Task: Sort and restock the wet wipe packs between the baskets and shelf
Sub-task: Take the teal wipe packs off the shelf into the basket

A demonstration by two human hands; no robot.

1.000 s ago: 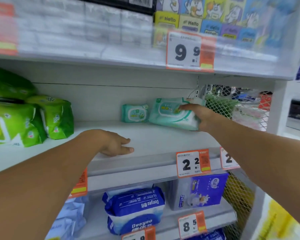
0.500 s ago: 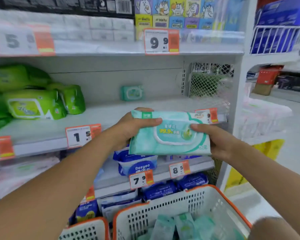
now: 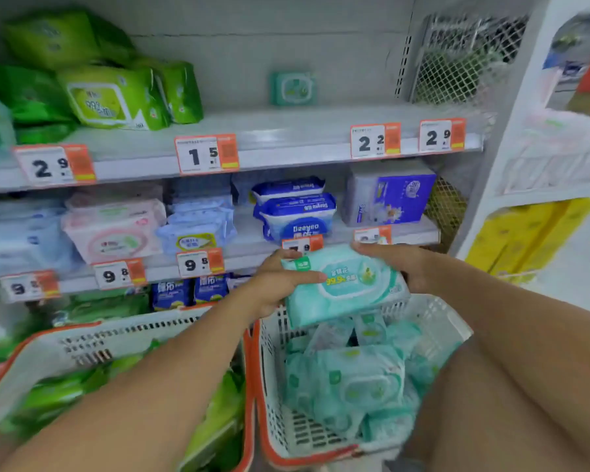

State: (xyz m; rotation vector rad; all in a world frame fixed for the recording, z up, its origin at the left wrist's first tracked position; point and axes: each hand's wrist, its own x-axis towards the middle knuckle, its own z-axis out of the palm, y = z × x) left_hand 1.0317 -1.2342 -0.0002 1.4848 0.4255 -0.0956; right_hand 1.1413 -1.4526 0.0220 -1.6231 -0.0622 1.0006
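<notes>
Both hands point(image 3: 280, 281) grip the teal pack point(image 3: 344, 284) between them.

Pack point(image 3: 346, 287) between hands, above right basket point(image 3: 433, 321); left basket point(image 3: 48, 356) beside; shelf point(image 3: 286, 155) behind.

Held wipe pack point(image 3: 346, 287): pale teal-mint, white-edged oval lid, yellow print, small green logo patch.
Right basket point(image 3: 269, 386): white perforated walls, orange rim; packs inside point(image 3: 355, 379) same pale teal.
Left basket point(image 3: 92, 345): white, orange rim; contents point(image 3: 58, 393) bright green.
Far-left shelf packs point(image 3: 109, 97): lime green, white-bordered label.
Small far pack point(image 3: 293, 88): teal.
Shelf point(image 3: 286, 131): light grey.
Price tags point(image 3: 205, 154): white, black digits, orange panel.
Lower shelf packs point(image 3: 295, 212): blue and white; left neighbour point(image 3: 113, 229) pink-white.
</notes>
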